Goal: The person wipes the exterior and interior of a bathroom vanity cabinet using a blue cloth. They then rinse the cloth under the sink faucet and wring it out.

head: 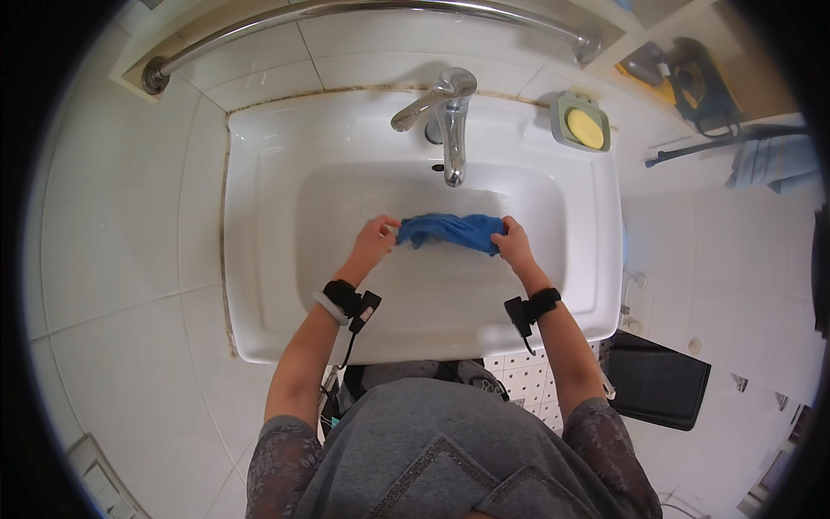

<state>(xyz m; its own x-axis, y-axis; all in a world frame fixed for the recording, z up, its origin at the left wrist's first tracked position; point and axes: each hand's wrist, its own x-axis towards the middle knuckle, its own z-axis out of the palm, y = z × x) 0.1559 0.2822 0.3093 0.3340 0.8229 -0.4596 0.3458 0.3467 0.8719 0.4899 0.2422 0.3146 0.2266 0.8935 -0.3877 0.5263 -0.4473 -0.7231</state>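
A blue cloth (454, 230) is stretched sideways between my two hands over the basin of a white ceramic sink (428, 298). My left hand (375, 243) grips its left end, slightly blurred, with the index finger and thumb at the fabric. On the other side my right hand (514, 243) pinches the right end between thumb and fingers. The cloth is bunched into folds and sags a little at the left. Just behind it, the spout of a chrome faucet (454, 149) points down towards the basin. Whether water is running cannot be made out.
A green soap dish (557, 126) with a yellow soap bar (585, 128) sits at the sink's back right corner. Along the tiled wall above runs a chrome rail (363, 10). A striped towel (771, 162) hangs at right, and a black bin (658, 379) stands below.
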